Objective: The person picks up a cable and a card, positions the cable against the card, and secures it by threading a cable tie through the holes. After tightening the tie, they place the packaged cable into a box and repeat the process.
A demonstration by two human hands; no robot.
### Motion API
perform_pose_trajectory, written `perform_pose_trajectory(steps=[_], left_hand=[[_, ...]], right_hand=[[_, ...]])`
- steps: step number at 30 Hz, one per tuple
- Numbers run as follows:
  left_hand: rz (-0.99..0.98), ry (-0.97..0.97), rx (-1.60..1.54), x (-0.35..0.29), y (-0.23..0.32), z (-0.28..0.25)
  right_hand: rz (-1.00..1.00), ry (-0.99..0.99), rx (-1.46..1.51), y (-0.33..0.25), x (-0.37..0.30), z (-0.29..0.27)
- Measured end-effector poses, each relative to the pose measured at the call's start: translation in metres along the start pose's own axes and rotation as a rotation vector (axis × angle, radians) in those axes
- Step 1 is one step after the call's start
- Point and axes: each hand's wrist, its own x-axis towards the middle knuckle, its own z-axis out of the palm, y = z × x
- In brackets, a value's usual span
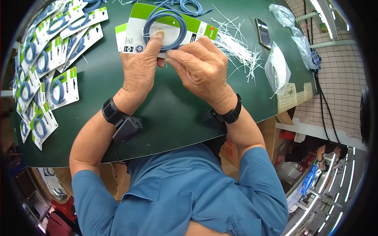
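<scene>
My left hand (142,65) grips a white and green backing card (134,29) at its lower edge, thumb pressed on the front. A coiled blue cable (182,29) lies against the card, under and around that thumb. On the coil's left side a white cable tie (145,35) crosses it. My right hand (202,67) is closed in a pinch at the card's lower edge, just below the coil. A thin pale strand, apparently a cable tie's tail, shows by its fingertips; the rest is hidden by the fingers.
Many carded blue cables (59,92) are heaped on the left of the green table (173,114). Loose white cable ties (242,51) lie right of my hands, near a phone (263,33) and a plastic bag of ties (277,69). More blue cables (191,7) lie at the far edge.
</scene>
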Motion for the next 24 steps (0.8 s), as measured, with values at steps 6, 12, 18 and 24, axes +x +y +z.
perform_pose_trajectory(steps=[6, 12, 18, 24], left_hand=[[-0.022, -0.028, 0.032, 0.001, -0.006, -0.008], [-0.058, 0.001, 0.039, -0.002, -0.012, -0.008], [-0.093, 0.012, 0.066, -0.005, -0.016, -0.009], [0.027, 0.012, 0.012, -0.002, -0.016, -0.003]], right_hand=[[0.035, -0.031, 0.032, 0.005, -0.005, 0.006], [0.014, -0.08, 0.033, 0.004, -0.005, 0.008], [0.023, -0.072, -0.015, -0.003, -0.007, 0.013], [-0.01, 0.007, 0.121, -0.007, -0.013, 0.018]])
